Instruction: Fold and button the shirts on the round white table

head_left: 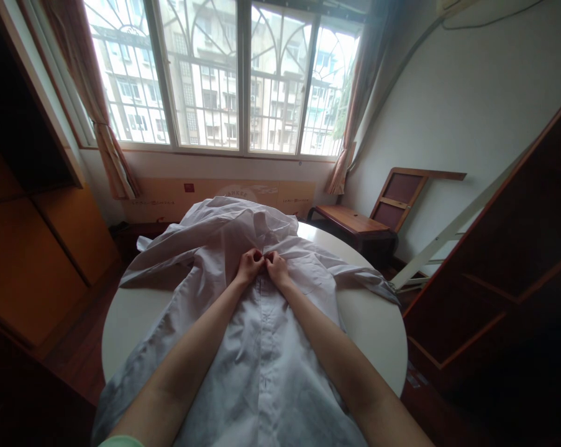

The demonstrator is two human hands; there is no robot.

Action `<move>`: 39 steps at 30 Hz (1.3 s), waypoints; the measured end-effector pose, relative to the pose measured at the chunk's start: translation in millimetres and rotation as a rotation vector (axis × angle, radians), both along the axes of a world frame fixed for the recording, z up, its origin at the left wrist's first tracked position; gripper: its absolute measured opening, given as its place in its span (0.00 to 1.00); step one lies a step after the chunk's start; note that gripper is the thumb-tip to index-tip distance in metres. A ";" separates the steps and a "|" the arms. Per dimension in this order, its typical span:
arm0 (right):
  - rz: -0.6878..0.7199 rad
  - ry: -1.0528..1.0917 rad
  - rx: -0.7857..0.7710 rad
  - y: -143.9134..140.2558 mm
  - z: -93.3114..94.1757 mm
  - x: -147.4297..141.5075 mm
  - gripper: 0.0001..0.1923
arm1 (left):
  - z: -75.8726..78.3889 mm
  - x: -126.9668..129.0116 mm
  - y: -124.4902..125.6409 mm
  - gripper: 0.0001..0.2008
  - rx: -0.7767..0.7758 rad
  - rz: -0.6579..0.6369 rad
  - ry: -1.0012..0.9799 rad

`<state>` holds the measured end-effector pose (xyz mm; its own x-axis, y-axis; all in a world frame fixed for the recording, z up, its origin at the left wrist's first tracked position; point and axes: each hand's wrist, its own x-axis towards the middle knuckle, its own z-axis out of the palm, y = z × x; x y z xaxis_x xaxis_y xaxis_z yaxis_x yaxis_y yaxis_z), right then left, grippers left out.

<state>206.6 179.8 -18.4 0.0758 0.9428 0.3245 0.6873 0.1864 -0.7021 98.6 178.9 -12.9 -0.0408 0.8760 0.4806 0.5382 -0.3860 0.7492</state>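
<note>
A white long-sleeved shirt point(243, 347) lies spread over a round white table point(378, 347), its collar point(273, 225) toward the window and its front placket running down the middle. My left hand point(251, 266) and my right hand point(276, 268) meet at the upper placket, just below the collar. The fingers of both are pinched on the shirt's front edges, with the fingertips nearly touching. Whether a button sits between them is too small to tell. One sleeve point(163, 254) is bunched at the left; the other sleeve point(359, 273) stretches to the table's right edge.
Beyond the table, a long flat carton point(205, 194) leans under the barred window point(205, 81). At the right stand a low wooden table point(350, 218), a wooden frame piece point(399, 195) and a large dark wooden panel point(504, 267). An orange-brown cabinet point(33, 261) is at the left.
</note>
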 end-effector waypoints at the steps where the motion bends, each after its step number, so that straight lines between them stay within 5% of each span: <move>1: 0.004 0.009 0.001 -0.1 0.1 0.1 0.06 | 0.4 -0.3 -0.2 0.02 -0.003 0.000 -0.005; 14: 0.006 0.147 0.019 3.1 -2.8 2.0 0.05 | -0.4 -1.2 -0.5 0.02 -0.044 -0.033 -0.100; 39: 0.020 0.117 -0.013 7.8 -4.7 2.1 0.06 | -7.8 -2.4 5.9 0.04 -0.016 0.020 0.019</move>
<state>208.8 187.6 -23.1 0.0934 0.9485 0.3026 0.5965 0.1900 -0.7798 96.2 184.9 -20.7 -0.0496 0.8826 0.4675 0.5596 -0.3631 0.7450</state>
